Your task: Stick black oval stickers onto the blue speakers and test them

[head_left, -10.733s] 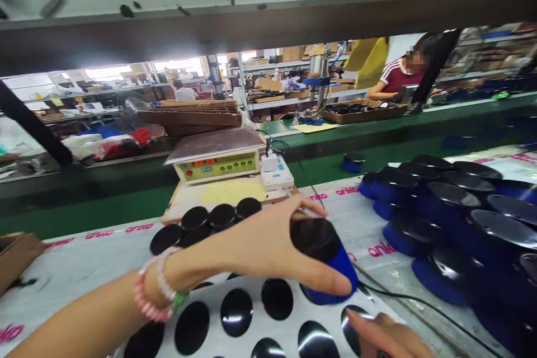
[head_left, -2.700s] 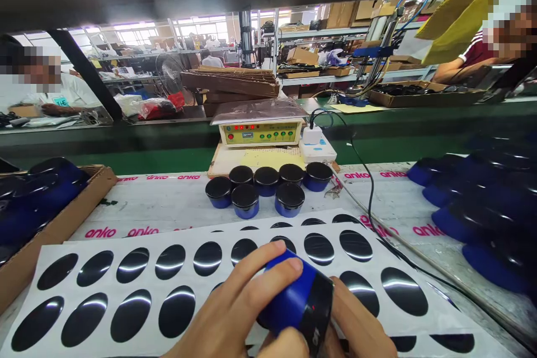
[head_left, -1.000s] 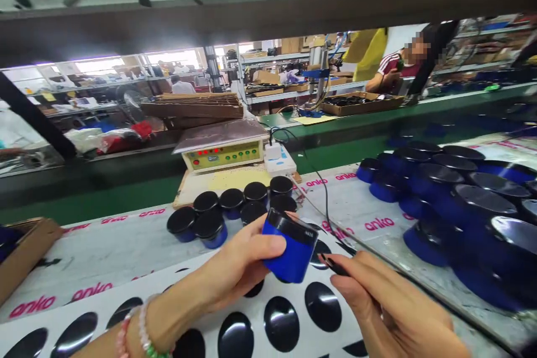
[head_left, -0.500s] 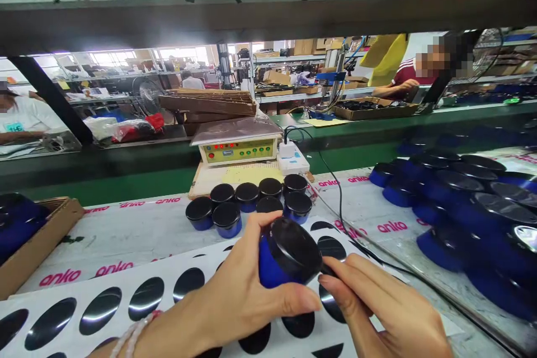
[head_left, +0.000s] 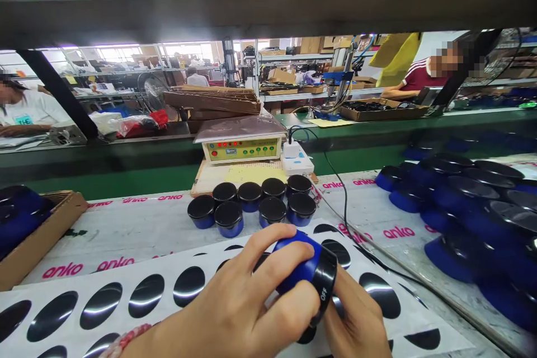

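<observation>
In the head view, I see the left hand (head_left: 247,296) grasping a glossy blue-and-black cylinder (head_left: 309,269) above the white disc-covered sheet (head_left: 168,288); whether the right hand (head_left: 358,313) behind it grips, I cannot tell. The brown cardboard box (head_left: 54,222) at left contains blue rounded pieces (head_left: 19,222).

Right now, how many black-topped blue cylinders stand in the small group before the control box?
8: four cylinders in the back row, four in the front row. Any behind the left hand wouldn't show.
</observation>
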`<move>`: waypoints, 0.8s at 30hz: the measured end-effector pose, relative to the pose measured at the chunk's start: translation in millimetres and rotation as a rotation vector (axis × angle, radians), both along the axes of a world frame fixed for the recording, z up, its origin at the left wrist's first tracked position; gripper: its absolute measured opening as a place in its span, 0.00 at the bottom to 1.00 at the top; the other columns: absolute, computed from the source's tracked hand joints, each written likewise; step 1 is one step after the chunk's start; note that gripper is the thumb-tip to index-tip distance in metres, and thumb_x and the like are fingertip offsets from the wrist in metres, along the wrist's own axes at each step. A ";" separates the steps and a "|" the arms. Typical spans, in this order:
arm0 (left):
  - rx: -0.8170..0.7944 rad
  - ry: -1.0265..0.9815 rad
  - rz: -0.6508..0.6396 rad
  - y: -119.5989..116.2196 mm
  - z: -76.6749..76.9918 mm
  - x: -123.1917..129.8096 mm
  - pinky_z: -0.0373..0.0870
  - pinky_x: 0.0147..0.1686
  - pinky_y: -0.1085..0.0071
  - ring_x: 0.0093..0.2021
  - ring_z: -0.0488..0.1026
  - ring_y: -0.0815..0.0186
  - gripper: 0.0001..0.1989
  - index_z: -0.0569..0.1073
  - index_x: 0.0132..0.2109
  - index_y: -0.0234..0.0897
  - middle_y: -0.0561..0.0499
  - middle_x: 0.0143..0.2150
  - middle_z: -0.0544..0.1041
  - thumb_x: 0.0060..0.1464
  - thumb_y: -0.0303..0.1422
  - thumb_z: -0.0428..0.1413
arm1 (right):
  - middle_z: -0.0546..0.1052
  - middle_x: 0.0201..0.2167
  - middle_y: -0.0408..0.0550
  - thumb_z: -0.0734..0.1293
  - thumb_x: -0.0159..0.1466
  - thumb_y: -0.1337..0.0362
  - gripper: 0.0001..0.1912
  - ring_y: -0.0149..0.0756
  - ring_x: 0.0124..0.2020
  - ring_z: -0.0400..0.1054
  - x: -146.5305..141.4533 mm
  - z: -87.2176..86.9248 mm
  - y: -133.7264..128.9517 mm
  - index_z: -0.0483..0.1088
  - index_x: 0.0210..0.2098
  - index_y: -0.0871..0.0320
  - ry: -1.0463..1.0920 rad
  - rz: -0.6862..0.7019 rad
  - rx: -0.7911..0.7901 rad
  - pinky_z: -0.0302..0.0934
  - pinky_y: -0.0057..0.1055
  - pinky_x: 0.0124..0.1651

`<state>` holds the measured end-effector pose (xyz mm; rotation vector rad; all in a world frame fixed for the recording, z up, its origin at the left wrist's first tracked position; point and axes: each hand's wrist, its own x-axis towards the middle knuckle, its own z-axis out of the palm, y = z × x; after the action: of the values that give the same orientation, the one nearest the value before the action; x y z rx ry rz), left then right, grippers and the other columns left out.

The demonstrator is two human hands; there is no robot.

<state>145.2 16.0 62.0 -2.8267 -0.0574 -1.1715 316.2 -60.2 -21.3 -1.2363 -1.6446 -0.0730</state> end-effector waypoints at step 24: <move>-0.296 0.105 0.300 52.4 9.9 58.8 0.69 0.50 0.65 0.49 0.69 0.60 0.29 0.64 0.54 0.36 0.46 0.49 0.69 0.46 0.38 0.62 | 0.82 0.31 0.45 0.57 0.66 0.61 0.15 0.41 0.26 0.77 122.8 -3.2 12.9 0.76 0.40 0.52 -0.580 -0.461 -0.512 0.63 0.30 0.23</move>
<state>204.0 68.4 71.8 -2.9763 -0.6760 -1.0189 439.0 -47.3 -24.5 -2.1256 -1.8903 -0.3390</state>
